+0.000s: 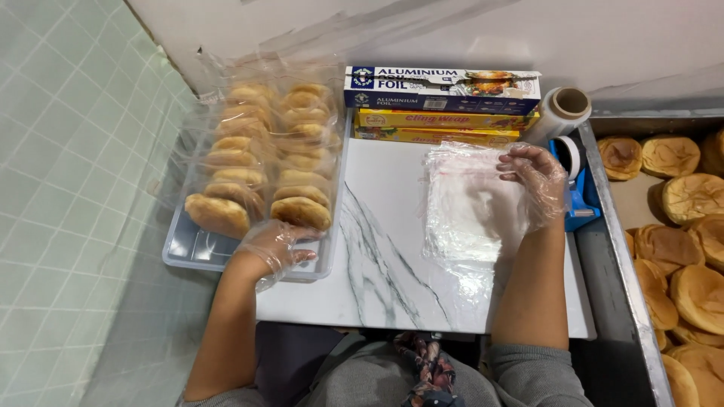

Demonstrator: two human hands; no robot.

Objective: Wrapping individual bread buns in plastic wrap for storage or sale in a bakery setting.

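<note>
My left hand (275,247), in a thin clear glove, rests at the near end of a clear plastic tray (188,252), touching the nearest bagged bun (302,212). The tray holds two rows of several buns in clear bags. My right hand (534,181), also gloved, lies on a stack of clear plastic bags (464,203) on the white marble board (385,256), fingers pinching the stack's top right edge.
Long boxes of foil and wrap (441,102) stand at the back, a roll of clear film (562,109) and a blue tape dispenser (581,192) to the right. A metal tray (633,301) of bare buns (697,290) fills the right side. Tiled wall at left.
</note>
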